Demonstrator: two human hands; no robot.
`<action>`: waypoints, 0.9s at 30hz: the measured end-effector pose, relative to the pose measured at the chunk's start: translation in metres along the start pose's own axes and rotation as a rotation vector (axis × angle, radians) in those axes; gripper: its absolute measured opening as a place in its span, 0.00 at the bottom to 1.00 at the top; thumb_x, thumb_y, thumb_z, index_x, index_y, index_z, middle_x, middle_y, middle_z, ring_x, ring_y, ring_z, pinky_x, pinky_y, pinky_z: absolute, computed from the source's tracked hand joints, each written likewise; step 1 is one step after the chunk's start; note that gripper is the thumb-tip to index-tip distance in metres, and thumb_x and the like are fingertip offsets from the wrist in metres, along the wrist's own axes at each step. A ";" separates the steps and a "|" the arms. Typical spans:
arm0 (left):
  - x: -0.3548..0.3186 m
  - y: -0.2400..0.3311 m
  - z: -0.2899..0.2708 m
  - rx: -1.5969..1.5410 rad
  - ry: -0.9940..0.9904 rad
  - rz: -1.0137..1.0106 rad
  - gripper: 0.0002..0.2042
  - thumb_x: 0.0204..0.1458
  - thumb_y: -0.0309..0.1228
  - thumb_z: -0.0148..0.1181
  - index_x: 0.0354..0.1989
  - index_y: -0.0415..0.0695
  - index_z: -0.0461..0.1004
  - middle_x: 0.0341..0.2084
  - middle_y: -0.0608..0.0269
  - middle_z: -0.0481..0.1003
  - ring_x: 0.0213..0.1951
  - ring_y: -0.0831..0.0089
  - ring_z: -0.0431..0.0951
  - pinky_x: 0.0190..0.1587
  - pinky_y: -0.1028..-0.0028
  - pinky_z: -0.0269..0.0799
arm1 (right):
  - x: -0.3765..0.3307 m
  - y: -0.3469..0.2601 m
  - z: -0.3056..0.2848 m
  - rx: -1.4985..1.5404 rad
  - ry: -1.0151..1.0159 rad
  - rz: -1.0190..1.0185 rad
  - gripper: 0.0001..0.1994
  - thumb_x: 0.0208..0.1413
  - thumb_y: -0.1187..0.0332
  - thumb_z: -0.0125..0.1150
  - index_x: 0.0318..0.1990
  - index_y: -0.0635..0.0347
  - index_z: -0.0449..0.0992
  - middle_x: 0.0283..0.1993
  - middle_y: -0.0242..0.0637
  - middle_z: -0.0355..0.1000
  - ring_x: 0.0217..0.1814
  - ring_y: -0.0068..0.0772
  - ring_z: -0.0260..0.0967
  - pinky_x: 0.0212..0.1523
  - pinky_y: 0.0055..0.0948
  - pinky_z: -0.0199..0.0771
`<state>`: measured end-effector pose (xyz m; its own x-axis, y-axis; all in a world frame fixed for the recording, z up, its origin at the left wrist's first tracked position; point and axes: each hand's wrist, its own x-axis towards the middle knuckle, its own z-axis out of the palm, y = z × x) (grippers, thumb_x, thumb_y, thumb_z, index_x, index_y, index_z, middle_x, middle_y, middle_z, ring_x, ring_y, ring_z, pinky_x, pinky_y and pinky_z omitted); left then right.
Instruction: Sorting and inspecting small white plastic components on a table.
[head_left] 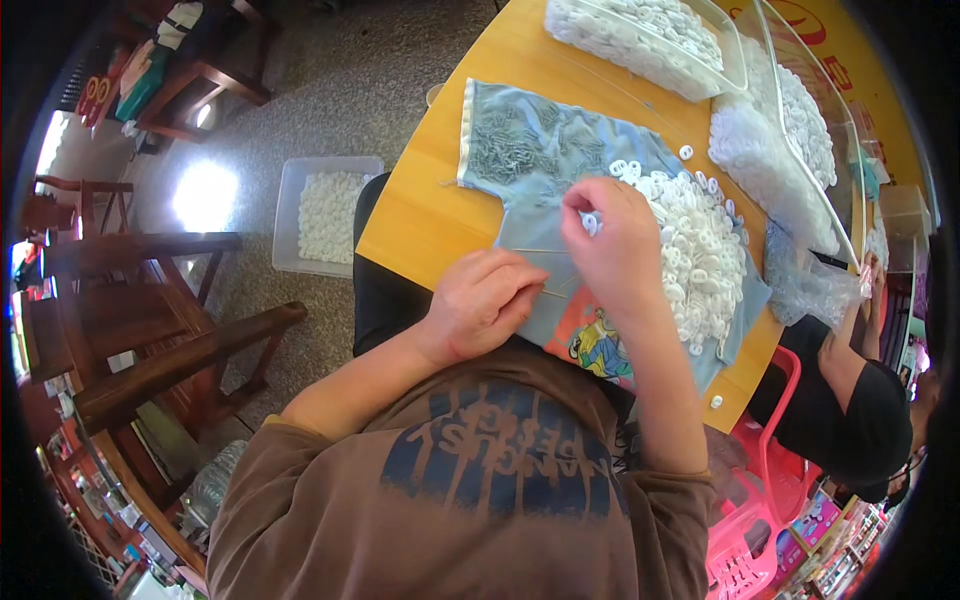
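My left hand is closed above the near edge of a light blue shirt spread on the table. A thin stick shows by its fingertips; whether the hand grips it is hidden. To its right, my right hand is pinched around a small white oval plastic piece. A big heap of similar white pieces lies on the shirt beyond and to the right of that hand. Small grey metal pieces, apparently pins or hooks, are spread over the shirt's far left part.
The wooden table carries a clear tub and a large clear bag, both full of white pieces. Another tub stands on the floor at left. Wooden chairs are further left. A person in black sits at right near a pink chair.
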<state>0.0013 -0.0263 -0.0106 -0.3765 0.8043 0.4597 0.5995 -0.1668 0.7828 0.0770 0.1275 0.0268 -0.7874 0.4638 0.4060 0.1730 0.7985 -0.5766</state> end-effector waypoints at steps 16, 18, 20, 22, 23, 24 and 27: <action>0.036 0.088 -0.020 -0.986 -0.157 -0.770 0.08 0.52 0.20 0.51 0.40 0.37 0.70 0.31 0.63 0.68 0.25 0.82 0.70 0.27 0.85 0.66 | -0.066 -0.057 -0.073 1.044 0.084 0.530 0.13 0.41 0.85 0.59 0.36 0.66 0.67 0.35 0.36 0.69 0.36 0.23 0.67 0.40 0.21 0.65; 0.036 0.091 -0.018 -0.972 -0.159 -0.759 0.08 0.52 0.19 0.50 0.40 0.37 0.70 0.31 0.63 0.67 0.25 0.82 0.70 0.27 0.85 0.66 | -0.069 -0.055 -0.075 1.009 0.072 0.509 0.13 0.41 0.85 0.59 0.36 0.66 0.68 0.35 0.36 0.69 0.37 0.23 0.67 0.41 0.20 0.65; 0.035 0.091 -0.016 -0.936 -0.160 -0.719 0.08 0.52 0.19 0.51 0.40 0.37 0.70 0.31 0.63 0.67 0.24 0.82 0.69 0.27 0.85 0.65 | -0.071 -0.053 -0.076 0.982 0.068 0.492 0.13 0.42 0.85 0.59 0.36 0.66 0.68 0.35 0.36 0.69 0.37 0.23 0.67 0.41 0.20 0.65; 0.033 0.090 -0.015 -0.900 -0.159 -0.678 0.08 0.51 0.19 0.51 0.40 0.37 0.71 0.31 0.63 0.67 0.24 0.82 0.69 0.26 0.85 0.65 | -0.072 -0.053 -0.076 0.955 0.062 0.475 0.13 0.42 0.85 0.59 0.37 0.66 0.68 0.34 0.35 0.69 0.37 0.23 0.67 0.41 0.20 0.65; 0.032 0.089 -0.014 -0.878 -0.160 -0.648 0.08 0.51 0.18 0.51 0.40 0.37 0.71 0.30 0.64 0.67 0.24 0.83 0.69 0.26 0.85 0.65 | -0.072 -0.054 -0.076 0.938 0.070 0.476 0.13 0.41 0.85 0.59 0.36 0.65 0.69 0.34 0.35 0.69 0.36 0.23 0.67 0.40 0.20 0.65; 0.032 0.089 -0.013 -0.857 -0.162 -0.617 0.08 0.51 0.18 0.51 0.39 0.37 0.71 0.30 0.64 0.67 0.24 0.83 0.68 0.26 0.85 0.64 | -0.072 -0.054 -0.076 0.920 0.079 0.477 0.13 0.41 0.85 0.60 0.36 0.65 0.69 0.33 0.34 0.69 0.36 0.23 0.67 0.40 0.20 0.65; 0.031 0.089 -0.012 -0.812 -0.144 -0.610 0.08 0.50 0.17 0.51 0.39 0.37 0.71 0.30 0.64 0.67 0.23 0.83 0.68 0.26 0.85 0.64 | -0.074 -0.052 -0.075 0.777 0.064 0.421 0.12 0.40 0.84 0.60 0.34 0.64 0.70 0.32 0.34 0.70 0.34 0.23 0.68 0.37 0.20 0.65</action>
<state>0.0344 -0.0225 0.0782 -0.3364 0.9335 -0.1243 -0.3451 0.0006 0.9386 0.1705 0.0808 0.0801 -0.7101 0.6999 0.0769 -0.0281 0.0810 -0.9963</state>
